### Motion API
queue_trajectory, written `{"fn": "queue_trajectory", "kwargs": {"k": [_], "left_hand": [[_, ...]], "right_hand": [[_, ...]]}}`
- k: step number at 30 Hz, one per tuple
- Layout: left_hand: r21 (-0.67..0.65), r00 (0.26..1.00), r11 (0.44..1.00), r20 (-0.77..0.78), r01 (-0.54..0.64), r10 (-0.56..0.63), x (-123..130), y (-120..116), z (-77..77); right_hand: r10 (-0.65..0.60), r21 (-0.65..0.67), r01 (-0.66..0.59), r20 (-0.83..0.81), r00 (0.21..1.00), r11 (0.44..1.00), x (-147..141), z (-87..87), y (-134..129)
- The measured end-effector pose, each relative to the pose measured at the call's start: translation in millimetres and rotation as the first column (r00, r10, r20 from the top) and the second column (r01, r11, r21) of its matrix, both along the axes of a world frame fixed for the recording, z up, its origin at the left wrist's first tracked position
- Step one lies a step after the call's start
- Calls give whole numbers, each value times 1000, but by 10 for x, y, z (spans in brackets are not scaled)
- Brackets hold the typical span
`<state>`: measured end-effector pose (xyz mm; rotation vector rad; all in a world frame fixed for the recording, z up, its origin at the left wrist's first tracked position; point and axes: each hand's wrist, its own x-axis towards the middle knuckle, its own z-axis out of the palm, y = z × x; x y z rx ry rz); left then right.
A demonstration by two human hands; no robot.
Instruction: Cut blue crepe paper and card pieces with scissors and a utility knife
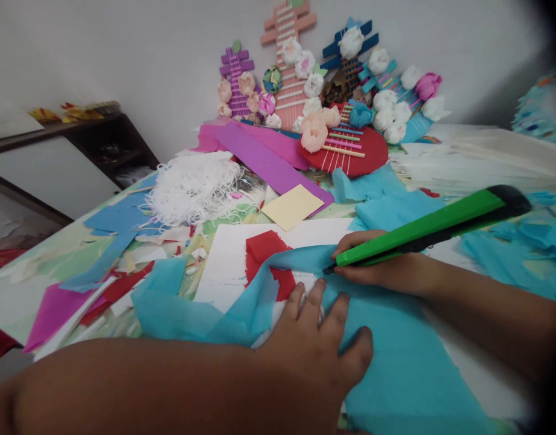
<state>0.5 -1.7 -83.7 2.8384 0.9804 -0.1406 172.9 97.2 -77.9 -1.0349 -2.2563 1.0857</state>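
My left hand (pixel 314 344) lies with its fingers spread, pressing down on a large sheet of turquoise paper (pixel 409 362). A strip of that sheet is folded up and runs leftward past my fingertips. In my right hand (pixel 372 266) is a green box cutter (pixel 422 226) with a black end, its tip touching the turquoise paper just beyond my left fingers. The blade itself is hard to make out. Under the turquoise strip sit a red paper piece (pixel 264 251) and a white sheet (pixel 223 251).
White string (pixel 194 187) is heaped at the left. A purple strip (pixel 268 160) and a pale yellow square (pixel 293 206) lie beyond my hands. Several flower-decorated guitar-shaped crafts (pixel 289 78) lean against the wall. Paper scraps (pixel 119 296) cover the left side; a dark shelf (pixel 101 139) stands farther off.
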Motion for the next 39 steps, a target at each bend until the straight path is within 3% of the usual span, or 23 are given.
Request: {"fn": "queue_trajectory", "kwargs": {"k": [7,12,21,26,39], "left_hand": [[124,999,992,29,-25,21,13,-40,-114],[130,999,991,44,-29,23,19,-49,-143],[-65,999,997,30,29,-27,-15,36,-57],[-129,1000,992,10,15,-14,1,33,-1],[43,998,998,38,40,-41,-29,12,-110]], "right_hand": [[-40,-93,38,-12,999,995,40,8,9],[-63,-156,64,10,998,986,66,-10,29],[21,-44,-19,38,999,999,34,42,22],[-53,-204,56,21,998,977,52,116,0],[-52,-257,50,0,999,965,76,81,28]]}}
